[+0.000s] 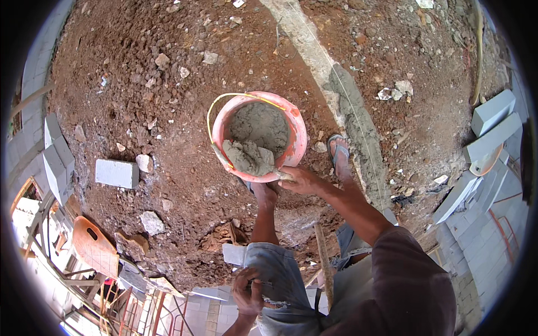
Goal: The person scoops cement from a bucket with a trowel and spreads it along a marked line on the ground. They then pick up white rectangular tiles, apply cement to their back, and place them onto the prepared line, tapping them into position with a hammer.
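My right hand (299, 180) grips the handle of a trowel (284, 176) at the near rim of a pink bucket (301, 143). The trowel's blade is inside the bucket, mostly hidden under a heap of wet grey mortar (246, 158). More mortar fills the bucket below it. A yellow bucket handle (209, 117) leans over to the left side. My left hand (247, 292) hangs beside my left knee with its fingers curled in, and nothing shows in it.
A strip of fresh mortar (361, 126) on a concrete footing runs past my right foot, with a string line (354, 106) along it. Grey blocks (117, 173) lie to the left, and more blocks (493, 113) are stacked at the right. Broken stones (152, 223) dot the soil.
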`<state>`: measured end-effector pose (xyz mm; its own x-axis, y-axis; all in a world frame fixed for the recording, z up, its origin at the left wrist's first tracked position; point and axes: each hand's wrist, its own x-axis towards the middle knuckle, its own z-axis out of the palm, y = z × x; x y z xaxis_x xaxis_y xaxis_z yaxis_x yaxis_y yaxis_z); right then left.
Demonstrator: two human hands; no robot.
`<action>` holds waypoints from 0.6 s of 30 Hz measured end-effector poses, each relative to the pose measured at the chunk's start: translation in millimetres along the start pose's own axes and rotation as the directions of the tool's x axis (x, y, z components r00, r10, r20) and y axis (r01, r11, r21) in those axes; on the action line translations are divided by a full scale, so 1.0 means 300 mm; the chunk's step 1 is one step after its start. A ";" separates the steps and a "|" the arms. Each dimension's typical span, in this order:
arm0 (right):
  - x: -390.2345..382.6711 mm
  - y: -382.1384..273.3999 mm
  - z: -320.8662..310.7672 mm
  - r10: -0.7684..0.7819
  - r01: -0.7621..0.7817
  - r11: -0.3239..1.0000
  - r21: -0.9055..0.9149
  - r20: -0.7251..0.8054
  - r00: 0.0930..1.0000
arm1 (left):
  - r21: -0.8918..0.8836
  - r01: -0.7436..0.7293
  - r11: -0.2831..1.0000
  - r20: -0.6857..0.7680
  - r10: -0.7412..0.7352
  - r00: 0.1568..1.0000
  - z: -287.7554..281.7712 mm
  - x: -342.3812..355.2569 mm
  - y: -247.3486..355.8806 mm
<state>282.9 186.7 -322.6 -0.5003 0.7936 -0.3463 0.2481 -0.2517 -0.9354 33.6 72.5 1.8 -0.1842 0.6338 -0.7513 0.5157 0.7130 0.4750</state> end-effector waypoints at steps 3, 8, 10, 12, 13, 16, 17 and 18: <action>-0.111 -0.062 -0.130 0.139 -0.140 0.990 0.018 0.048 0.989 | 0.037 0.002 0.999 0.040 -0.003 0.999 0.008 0.008 0.006; -0.407 -0.163 -0.474 0.328 -0.340 0.937 -0.079 -0.137 0.935 | 0.143 -0.057 0.988 0.033 0.052 0.998 0.015 0.007 0.026; -0.526 -0.149 -0.571 0.287 -0.352 0.928 -0.124 -0.368 0.885 | 0.201 -0.083 0.976 0.036 0.077 0.996 0.012 0.019 0.031; -0.572 -0.103 -0.640 0.165 -0.367 0.885 -0.288 -0.543 0.823 | 0.235 -0.073 0.969 0.003 0.075 0.997 0.016 -0.016 0.012; -0.584 -0.063 -0.663 0.153 -0.410 0.850 -0.330 -0.589 0.793 | 0.238 -0.054 0.970 -0.015 0.059 0.998 0.024 -0.021 0.017; -0.554 0.143 -0.689 0.197 -0.586 0.715 -0.381 -0.695 0.692 | 0.123 0.175 0.977 -0.017 -0.174 0.985 0.068 -0.032 0.129; -0.513 0.229 -0.685 0.270 -0.668 0.650 -0.363 -0.711 0.649 | 0.130 0.163 0.978 0.003 -0.165 0.986 0.072 -0.023 0.140; -0.471 0.312 -0.690 0.336 -0.738 0.579 -0.346 -0.724 0.603 | 0.134 0.151 0.979 0.020 -0.155 0.988 0.074 -0.014 0.148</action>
<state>548.4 165.7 -346.5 0.3824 0.7945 -0.4717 0.8001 -0.5401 -0.2611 76.0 94.8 15.9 -0.2449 0.5092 -0.8251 0.5896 0.7538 0.2902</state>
